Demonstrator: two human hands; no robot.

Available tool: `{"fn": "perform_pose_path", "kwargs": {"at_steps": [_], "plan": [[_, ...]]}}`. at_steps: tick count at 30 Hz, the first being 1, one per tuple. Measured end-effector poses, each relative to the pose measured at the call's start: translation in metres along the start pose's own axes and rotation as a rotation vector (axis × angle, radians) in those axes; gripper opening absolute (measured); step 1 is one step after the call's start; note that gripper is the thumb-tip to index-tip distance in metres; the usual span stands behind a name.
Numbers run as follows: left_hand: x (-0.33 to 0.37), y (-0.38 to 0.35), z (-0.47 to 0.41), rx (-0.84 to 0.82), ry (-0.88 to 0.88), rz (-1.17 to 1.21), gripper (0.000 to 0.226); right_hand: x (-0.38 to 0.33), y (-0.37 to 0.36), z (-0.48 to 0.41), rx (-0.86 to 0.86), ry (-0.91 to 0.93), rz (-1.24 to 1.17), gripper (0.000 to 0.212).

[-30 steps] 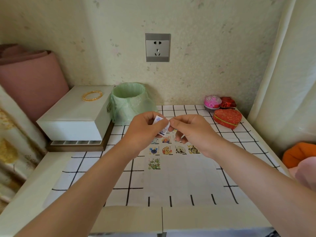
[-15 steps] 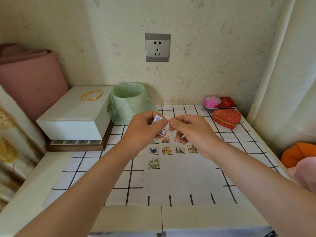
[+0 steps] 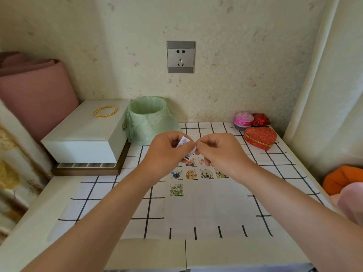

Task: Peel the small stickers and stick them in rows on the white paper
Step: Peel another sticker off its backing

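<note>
Both hands are raised together above the far part of the white paper (image 3: pixel 212 209). My left hand (image 3: pixel 167 152) grips a small stack of sticker sheets (image 3: pixel 184 147), white with a bluish picture. My right hand (image 3: pixel 220 152) pinches the edge of that stack with thumb and forefinger. On the paper lie several small cartoon stickers (image 3: pixel 191 174) in rows, with one green sticker (image 3: pixel 176 190) alone at the left of the lowest row. The hands hide part of the top row.
The paper lies on a black-gridded cloth (image 3: pixel 110 201). A green-lined bin (image 3: pixel 149 118) and a white box (image 3: pixel 86 134) with a gold bangle (image 3: pixel 105 111) stand at the back left. A red heart-shaped box (image 3: pixel 260 139) and a pink container (image 3: pixel 243 119) sit at the back right.
The two hands have barely shifted; the right fingers have stayed pinched at the stack's edge.
</note>
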State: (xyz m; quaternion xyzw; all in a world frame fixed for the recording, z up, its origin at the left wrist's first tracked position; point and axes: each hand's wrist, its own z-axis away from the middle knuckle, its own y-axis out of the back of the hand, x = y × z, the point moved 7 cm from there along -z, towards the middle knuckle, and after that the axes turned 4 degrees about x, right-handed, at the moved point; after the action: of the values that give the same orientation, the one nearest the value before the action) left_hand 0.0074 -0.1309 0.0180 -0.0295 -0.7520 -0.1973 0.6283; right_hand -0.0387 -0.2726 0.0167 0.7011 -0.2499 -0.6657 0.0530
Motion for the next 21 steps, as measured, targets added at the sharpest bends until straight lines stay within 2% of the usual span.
{"fn": "perform_pose_path", "kwargs": {"at_steps": [6,14,18,21], "plan": [[-0.0008,0.0006,-0.0013,-0.026,-0.013,-0.065,0.008,-0.0021,0.002,0.0008,-0.008,0.041,0.064,0.024],[-0.0043,0.0011,-0.0024,-0.048,0.035,0.012,0.01,0.0008,-0.0022,0.003,-0.11,-0.095,-0.193,0.021],[-0.0087,-0.0001,-0.0018,-0.078,0.084,0.035,0.01,0.0022,-0.0038,0.0039,-0.144,-0.13,-0.226,0.021],[-0.0092,0.0035,-0.0013,0.019,0.042,-0.05,0.006,0.0031,-0.0037,0.0036,-0.121,-0.117,-0.224,0.021]]}}
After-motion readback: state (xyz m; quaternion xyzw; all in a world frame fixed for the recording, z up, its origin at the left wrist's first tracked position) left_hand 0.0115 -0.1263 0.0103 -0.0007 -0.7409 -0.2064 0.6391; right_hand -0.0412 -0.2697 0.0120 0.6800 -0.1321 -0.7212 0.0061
